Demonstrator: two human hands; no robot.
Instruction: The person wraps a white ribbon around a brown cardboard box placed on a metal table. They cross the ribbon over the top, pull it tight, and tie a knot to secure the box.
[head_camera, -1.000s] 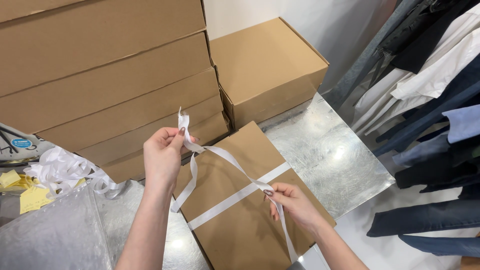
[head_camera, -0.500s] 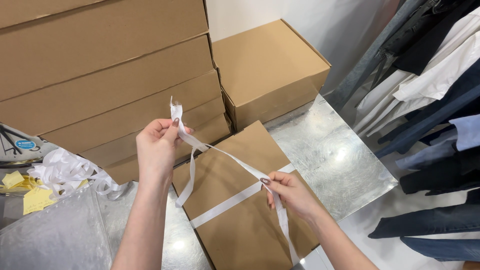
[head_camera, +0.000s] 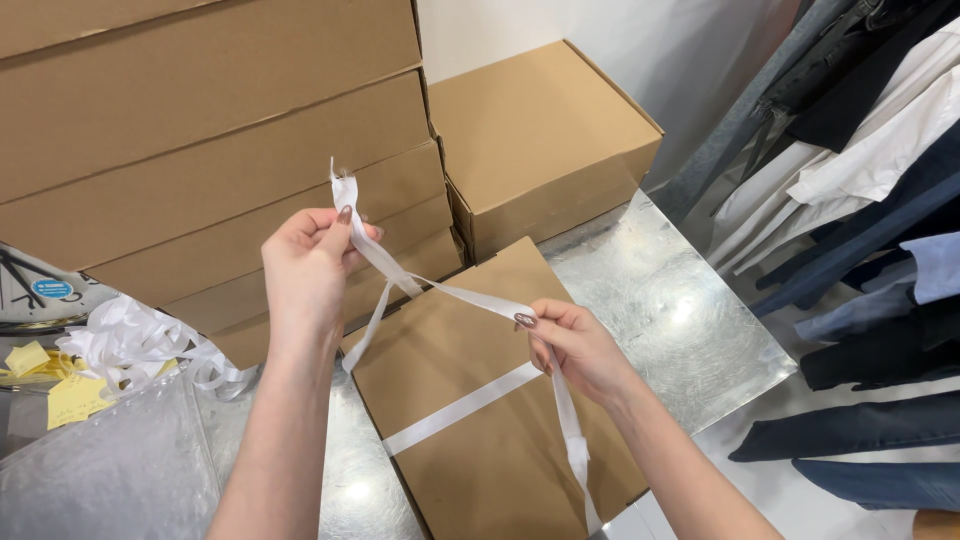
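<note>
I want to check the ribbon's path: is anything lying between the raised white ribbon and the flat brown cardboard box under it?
Nothing visible: the white ribbon, pinched by both hands, spans open air above the flat brown cardboard box.

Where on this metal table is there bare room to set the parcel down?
The clearest patch is the bare metal table, right of the flat brown parcel and in front of the small cardboard box. The left is crowded: plastic sheet, loose ribbon pile, yellow notes, stacked boxes behind.
</note>
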